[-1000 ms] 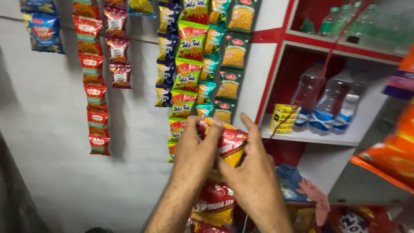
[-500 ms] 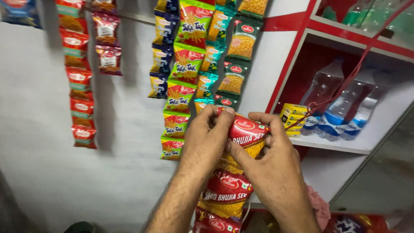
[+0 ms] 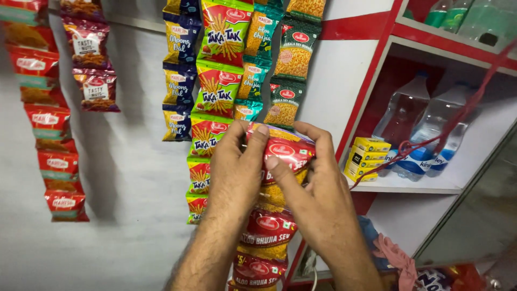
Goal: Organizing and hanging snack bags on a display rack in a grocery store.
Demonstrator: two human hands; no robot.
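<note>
Both my hands grip the top packet of a hanging strip of red and yellow snack packets (image 3: 267, 231). My left hand (image 3: 234, 167) holds the packet's left side with its thumb on the top edge. My right hand (image 3: 315, 188) wraps the right side, thumb pressed across the red front. The rest of the strip dangles below my hands. Just behind it hang a strip of green and red snack packets (image 3: 218, 94) and a dark green one (image 3: 291, 64).
More strips hang on the grey wall: blue packets (image 3: 180, 81), maroon packets (image 3: 89, 59) and red packets (image 3: 51, 156). To the right, a red and white shelf (image 3: 398, 186) carries water bottles (image 3: 425, 134) and small yellow boxes (image 3: 366, 156). A red cord (image 3: 458, 124) crosses it.
The view has closed in and shifted downward. My hands have stayed on the red strip's top packet, with the right thumb now pressed across its front.
</note>
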